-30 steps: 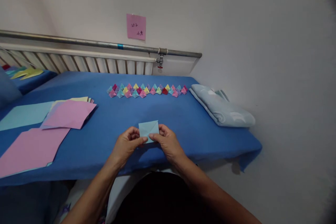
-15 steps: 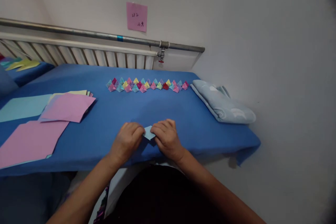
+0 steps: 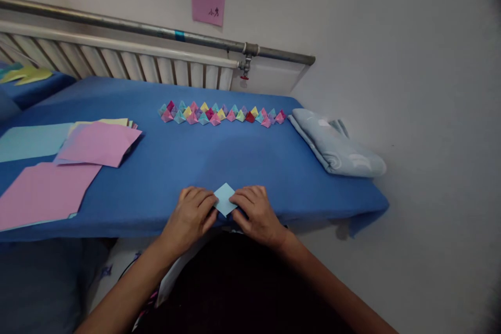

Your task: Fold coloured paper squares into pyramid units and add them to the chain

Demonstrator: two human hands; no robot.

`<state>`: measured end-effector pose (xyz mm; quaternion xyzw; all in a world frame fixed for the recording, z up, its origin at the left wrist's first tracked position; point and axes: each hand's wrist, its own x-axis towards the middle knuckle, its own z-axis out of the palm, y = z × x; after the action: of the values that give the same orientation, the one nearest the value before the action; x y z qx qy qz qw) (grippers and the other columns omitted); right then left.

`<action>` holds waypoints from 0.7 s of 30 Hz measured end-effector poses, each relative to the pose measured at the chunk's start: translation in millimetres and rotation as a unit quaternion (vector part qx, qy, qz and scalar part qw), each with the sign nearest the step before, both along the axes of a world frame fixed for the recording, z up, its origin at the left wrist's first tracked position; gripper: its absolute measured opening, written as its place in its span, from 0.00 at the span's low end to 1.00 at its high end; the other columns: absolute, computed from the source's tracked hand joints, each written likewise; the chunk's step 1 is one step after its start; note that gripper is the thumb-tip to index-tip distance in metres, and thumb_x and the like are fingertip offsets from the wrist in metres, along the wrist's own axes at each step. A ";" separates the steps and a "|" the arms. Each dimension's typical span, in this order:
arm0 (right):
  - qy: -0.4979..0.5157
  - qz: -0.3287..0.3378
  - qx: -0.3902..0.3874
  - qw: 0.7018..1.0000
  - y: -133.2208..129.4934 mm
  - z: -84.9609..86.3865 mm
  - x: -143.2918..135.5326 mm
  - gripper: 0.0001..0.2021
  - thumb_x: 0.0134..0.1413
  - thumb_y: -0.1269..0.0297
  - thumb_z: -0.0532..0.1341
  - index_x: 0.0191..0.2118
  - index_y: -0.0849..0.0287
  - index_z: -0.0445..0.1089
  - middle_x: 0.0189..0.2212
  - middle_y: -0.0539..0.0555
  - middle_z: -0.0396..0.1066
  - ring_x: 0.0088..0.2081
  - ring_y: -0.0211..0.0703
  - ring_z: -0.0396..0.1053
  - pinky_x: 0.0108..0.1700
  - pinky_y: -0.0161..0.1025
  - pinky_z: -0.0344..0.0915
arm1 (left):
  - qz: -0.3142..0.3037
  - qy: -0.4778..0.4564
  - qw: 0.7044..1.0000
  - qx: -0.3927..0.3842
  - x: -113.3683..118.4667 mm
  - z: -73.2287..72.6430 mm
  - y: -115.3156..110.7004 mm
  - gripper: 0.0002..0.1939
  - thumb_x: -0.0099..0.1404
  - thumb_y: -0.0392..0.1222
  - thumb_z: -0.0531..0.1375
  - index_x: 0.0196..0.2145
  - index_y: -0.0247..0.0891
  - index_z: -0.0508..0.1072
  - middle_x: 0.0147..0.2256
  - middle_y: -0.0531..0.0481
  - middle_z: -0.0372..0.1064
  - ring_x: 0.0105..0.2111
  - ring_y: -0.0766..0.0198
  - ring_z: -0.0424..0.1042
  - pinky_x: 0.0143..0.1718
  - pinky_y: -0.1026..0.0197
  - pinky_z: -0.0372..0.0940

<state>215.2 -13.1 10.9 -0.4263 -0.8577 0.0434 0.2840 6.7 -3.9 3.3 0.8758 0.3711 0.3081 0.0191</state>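
The light blue paper [image 3: 225, 199] sits near the front edge of the blue cloth [image 3: 176, 159], folded into a small diamond with one point at twelve o'clock; whether it rests on the cloth or is held just above, I cannot tell. At eight o'clock from its middle, the left hand [image 3: 191, 213] has its fingertips clamped on the left corner, and at four o'clock the right hand [image 3: 256, 214] pinches the right corner. Well apart at twelve o'clock, small folded pieces [image 3: 203, 115] of many colours stand in close rows and look finished, whereas the diamond seems only partly folded by comparison, being flat and lacking their peaked form. At nine o'clock the large pink sheets [image 3: 50, 193] and at ten o'clock the smaller pink sheet [image 3: 104, 143] lie flat, apparently unworked, while a folded blanket [image 3: 336, 146] lies at two o'clock
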 end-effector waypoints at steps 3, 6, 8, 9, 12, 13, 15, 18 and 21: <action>0.011 -0.024 -0.015 1.000 -2.3 -3.1 0.4 0.07 0.56 0.70 0.58 0.41 0.57 0.69 0.39 0.55 0.72 0.41 0.45 0.65 0.45 0.44 0.54 | 0.002 -0.008 1.000 -0.004 0.2 -0.2 2.2 0.09 0.65 0.34 0.55 0.41 0.38 0.71 0.39 0.46 0.73 0.40 0.58 0.69 0.45 0.51 0.59; 0.019 -0.047 -0.033 0.998 -2.8 -4.6 0.6 0.07 0.57 0.71 0.57 0.40 0.57 0.70 0.38 0.54 0.72 0.40 0.44 0.65 0.44 0.43 0.55 | 0.010 -0.001 1.000 -0.014 0.3 1.8 4.6 0.08 0.66 0.35 0.54 0.39 0.38 0.72 0.38 0.46 0.73 0.39 0.58 0.69 0.44 0.51 0.59; 0.022 -0.064 -0.045 0.997 -2.1 -4.4 0.3 0.07 0.58 0.71 0.57 0.39 0.56 0.70 0.38 0.53 0.72 0.40 0.44 0.65 0.44 0.43 0.55 | 0.020 0.010 0.999 -0.024 0.3 3.3 6.4 0.08 0.66 0.37 0.53 0.38 0.38 0.72 0.37 0.46 0.73 0.39 0.58 0.68 0.44 0.52 0.59; 0.026 -0.073 -0.051 0.996 -1.5 -4.0 0.0 0.06 0.58 0.70 0.57 0.38 0.56 0.71 0.38 0.53 0.71 0.41 0.44 0.65 0.44 0.43 0.55 | 0.026 0.015 0.999 -0.031 0.3 3.7 7.4 0.08 0.67 0.38 0.53 0.37 0.38 0.72 0.37 0.46 0.73 0.39 0.58 0.68 0.44 0.52 0.58; 0.047 -0.098 -0.078 0.991 1.1 -2.4 -1.4 0.05 0.58 0.69 0.58 0.36 0.56 0.71 0.39 0.53 0.71 0.42 0.44 0.66 0.45 0.43 0.56 | 0.050 0.022 0.997 -0.054 0.4 4.2 10.5 0.10 0.68 0.40 0.52 0.34 0.39 0.73 0.36 0.47 0.72 0.38 0.58 0.67 0.42 0.52 0.58; 0.058 -0.105 -0.089 0.989 2.2 -1.7 -2.0 0.04 0.58 0.69 0.59 0.35 0.56 0.71 0.39 0.53 0.71 0.43 0.44 0.66 0.45 0.42 0.56 | 0.059 0.023 0.996 -0.064 0.7 4.1 11.5 0.11 0.68 0.41 0.52 0.34 0.40 0.74 0.36 0.47 0.72 0.38 0.57 0.66 0.42 0.52 0.58; 0.080 -0.120 -0.112 0.983 4.4 -0.3 -3.4 0.04 0.57 0.69 0.59 0.33 0.57 0.71 0.40 0.53 0.71 0.44 0.43 0.67 0.46 0.43 0.56 | 0.080 0.027 0.993 -0.086 1.5 4.3 13.4 0.12 0.67 0.42 0.52 0.33 0.40 0.74 0.36 0.47 0.72 0.38 0.57 0.65 0.40 0.53 0.57; 0.102 -0.141 -0.135 0.975 7.3 1.8 -5.5 0.04 0.56 0.69 0.61 0.31 0.58 0.71 0.40 0.53 0.71 0.45 0.43 0.68 0.47 0.43 0.56 | 0.106 0.039 0.986 -0.121 3.7 5.4 16.3 0.13 0.67 0.44 0.53 0.32 0.39 0.74 0.34 0.47 0.70 0.38 0.55 0.65 0.39 0.53 0.57; 0.111 -0.153 -0.142 0.972 8.7 2.7 -6.5 0.05 0.55 0.68 0.61 0.29 0.58 0.70 0.40 0.53 0.71 0.45 0.44 0.67 0.48 0.44 0.56 | 0.120 0.054 0.981 -0.143 6.2 7.7 19.7 0.13 0.67 0.46 0.53 0.31 0.38 0.74 0.34 0.46 0.70 0.38 0.54 0.64 0.39 0.53 0.57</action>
<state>208.6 -4.4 13.6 -0.5812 -0.7305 0.1677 0.3170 12.9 15.8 11.0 0.8283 0.5145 0.2043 0.0870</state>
